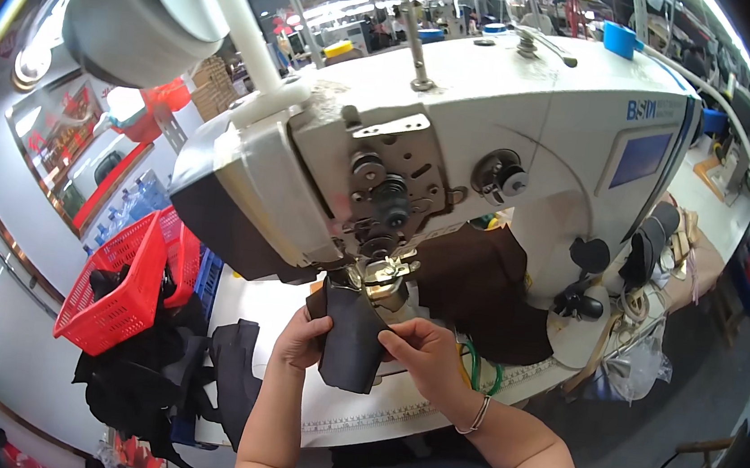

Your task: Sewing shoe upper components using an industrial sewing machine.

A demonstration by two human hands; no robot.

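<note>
A white industrial sewing machine (468, 108) fills the upper middle. Under its needle and presser foot area (380, 275) lies the upper end of a dark fabric piece (352, 345), which hangs down toward me. My left hand (300, 337) pinches the piece's left edge, thumb on top. At the right edge, my right hand (422, 354) grips it between thumb and fingers; a bracelet circles that wrist. The needle tip and the stitch line cannot be made out.
Red plastic baskets (117, 286) holding dark pieces stand at the left, above heaped black fabric (143, 392). Dark brown material (487, 290) lies behind the needle. Green scissor handles (485, 371) rest beside my right wrist. At the right are cords and a clear bag (637, 372).
</note>
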